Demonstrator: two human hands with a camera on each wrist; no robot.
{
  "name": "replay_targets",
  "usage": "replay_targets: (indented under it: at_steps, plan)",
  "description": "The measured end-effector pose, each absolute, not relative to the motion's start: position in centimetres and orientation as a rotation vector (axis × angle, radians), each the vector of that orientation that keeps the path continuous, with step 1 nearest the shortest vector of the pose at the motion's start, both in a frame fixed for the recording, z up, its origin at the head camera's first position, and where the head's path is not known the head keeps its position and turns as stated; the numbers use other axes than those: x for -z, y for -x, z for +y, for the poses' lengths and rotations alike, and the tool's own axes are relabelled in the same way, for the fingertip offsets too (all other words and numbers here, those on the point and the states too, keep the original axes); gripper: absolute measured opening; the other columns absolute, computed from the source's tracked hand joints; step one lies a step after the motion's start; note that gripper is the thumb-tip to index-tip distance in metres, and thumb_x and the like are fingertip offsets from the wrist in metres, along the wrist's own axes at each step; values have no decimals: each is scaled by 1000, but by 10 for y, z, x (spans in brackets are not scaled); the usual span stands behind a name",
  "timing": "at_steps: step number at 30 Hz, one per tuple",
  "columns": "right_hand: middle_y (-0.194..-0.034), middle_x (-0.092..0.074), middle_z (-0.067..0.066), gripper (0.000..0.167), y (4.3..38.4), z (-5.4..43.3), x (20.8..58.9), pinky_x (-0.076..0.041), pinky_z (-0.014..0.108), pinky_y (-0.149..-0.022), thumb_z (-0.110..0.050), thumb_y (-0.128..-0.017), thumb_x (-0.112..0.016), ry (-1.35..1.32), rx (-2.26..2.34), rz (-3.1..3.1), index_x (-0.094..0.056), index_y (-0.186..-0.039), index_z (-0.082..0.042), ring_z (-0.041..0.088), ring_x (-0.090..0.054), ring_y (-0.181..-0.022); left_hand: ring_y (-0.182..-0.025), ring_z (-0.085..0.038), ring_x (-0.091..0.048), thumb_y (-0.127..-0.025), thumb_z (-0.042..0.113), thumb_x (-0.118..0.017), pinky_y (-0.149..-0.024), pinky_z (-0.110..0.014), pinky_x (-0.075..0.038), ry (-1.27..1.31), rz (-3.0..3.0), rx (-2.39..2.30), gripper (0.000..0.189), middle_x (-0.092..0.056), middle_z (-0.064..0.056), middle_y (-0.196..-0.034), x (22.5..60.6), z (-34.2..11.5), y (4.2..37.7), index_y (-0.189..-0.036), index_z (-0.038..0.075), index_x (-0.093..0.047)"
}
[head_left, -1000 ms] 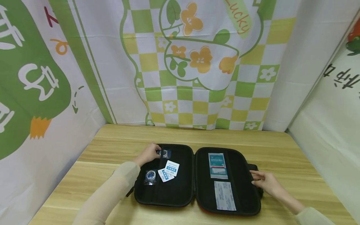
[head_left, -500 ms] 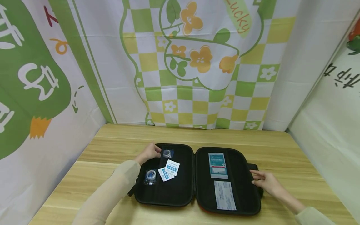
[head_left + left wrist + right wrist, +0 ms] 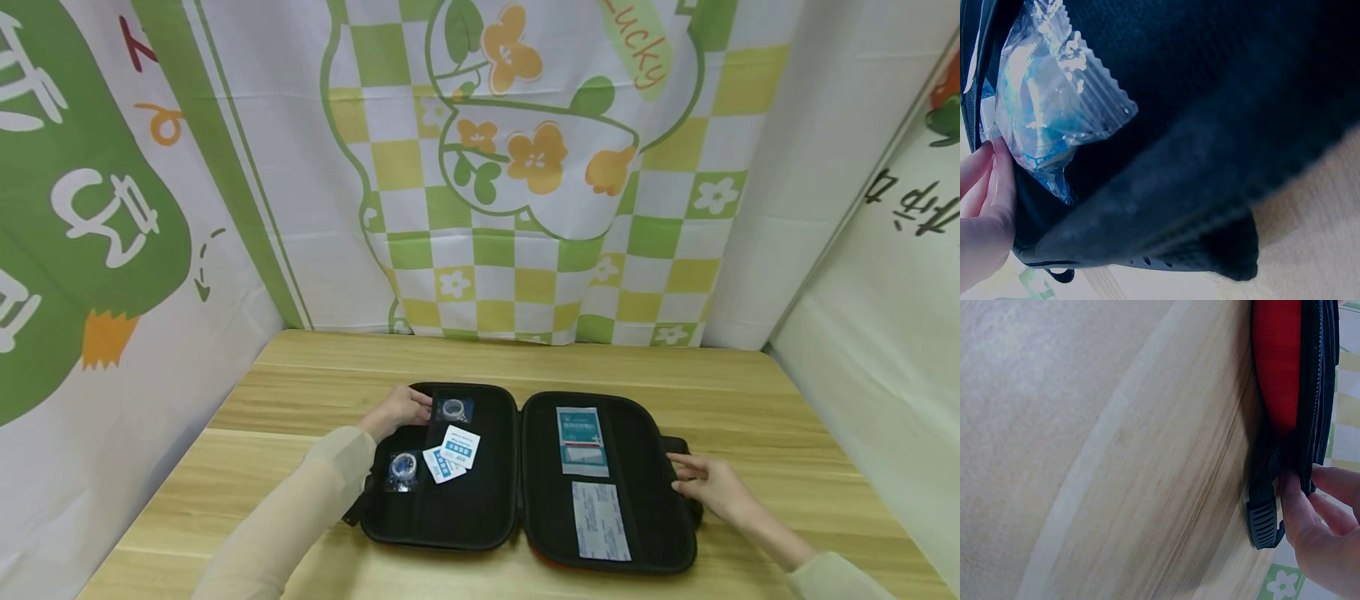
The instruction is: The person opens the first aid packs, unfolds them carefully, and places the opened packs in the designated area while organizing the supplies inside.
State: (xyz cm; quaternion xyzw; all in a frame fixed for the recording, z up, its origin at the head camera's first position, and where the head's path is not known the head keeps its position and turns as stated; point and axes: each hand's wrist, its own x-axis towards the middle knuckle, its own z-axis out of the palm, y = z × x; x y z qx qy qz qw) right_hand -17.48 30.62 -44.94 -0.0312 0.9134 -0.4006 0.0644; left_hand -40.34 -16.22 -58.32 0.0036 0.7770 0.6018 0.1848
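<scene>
Two halves of one black case (image 3: 468, 525) lie opened flat, apparently so that every content can be reached; with its hinge as clock centre, the upper roll packet (image 3: 453, 409) is between ten and eleven; the fingers of the left hand (image 3: 402, 408) are bent just beside it, on its nine o'clock side, but whether they pinch the wrapper or the lining I cannot tell; the right hand (image 3: 712, 487) pinches the case rim at three o'clock, probably for keeping it steady; the lower roll packet (image 3: 402, 471) lies at nine; two white sachets (image 3: 459, 447) overlap between nine and ten; the teal packet (image 3: 581, 433) at two and the pale packet (image 3: 600, 521) at four lie apart, perhaps so neither covers the other; around is the wooden surface (image 3: 330, 375); a printed cloth (image 3: 540, 275) hangs at twelve.
</scene>
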Motion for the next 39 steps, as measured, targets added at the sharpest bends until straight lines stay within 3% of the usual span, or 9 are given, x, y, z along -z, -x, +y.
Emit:
replay_targets:
  at_steps: [4, 8, 15, 20, 23, 26, 39]
  plan:
    - [-99, -58, 29, 46, 175, 306, 450, -51, 29, -64, -1, -79, -59, 97, 1218, 2752, -44, -119, 15, 32, -60, -87, -78, -26, -63, -69, -5, -67, -66, -37, -53, -126, 2173, -1692, 33, -65, -19, -88, 632, -178, 436, -102, -6, -62]
    - [-98, -58, 29, 45, 175, 306, 450, -51, 28, -63, 0, -80, -59, 112, 1222, 2755, -43, -119, 16, 31, -60, -86, -75, -23, -63, -77, 0, -64, -64, -35, -53, -264, 2285, -1600, 27, -64, -18, -87, 607, -177, 420, -102, -8, -59]
    - [-96, -59, 29, 45, 175, 306, 450, -50, 26, -61, 1, -79, -59, 110, 1221, 2766, -43, -119, 17, 30, -60, -84, -63, -19, -60, -77, 10, -65, -53, -32, -51, -425, 2543, -1302, 24, -64, -10, -77, 604, -187, 419, -98, -1, -64]
    - [-96, -59, 29, 45, 174, 305, 450, -51, 27, -61, 1, -79, -59, 106, 1214, 2769, -43, -119, 16, 30, -60, -84, -63, -14, -58, -78, 13, -63, -51, -28, -48, -634, 2706, -1043, 21, -63, -5, -74, 539, -178, 367, -94, -1, -65]
    - [-97, -59, 29, 45, 174, 305, 449, -51, 27, -62, 1, -79, -59, 112, 1215, 2771, -43, -118, 17, 31, -60, -85, -73, -19, -59, -79, 11, -63, -61, -33, -49, -602, 2713, -964, 21, -65, -10, -83, 479, -164, 321, -95, -1, -65]
    - [-97, -59, 30, 45, 175, 305, 449, -51, 27, -62, 1, -79, -59, 123, 1219, 2774, -43, -118, 17, 32, -60, -85, -79, -24, -59, -79, 7, -62, -67, -36, -49, -612, 2716, -937, 20, -64, -14, -89, 448, -157, 295, -96, -4, -64]
    - [-97, -59, 30, 45, 175, 305, 451, -51, 26, -61, 1, -79, -59, 125, 1226, 2766, -43, -118, 17, 31, -60, -85, -84, -20, -60, -80, 7, -60, -72, -32, -50, -855, 2694, -803, 19, -65, -10, -92, 432, -173, 262, -97, -1, -64]
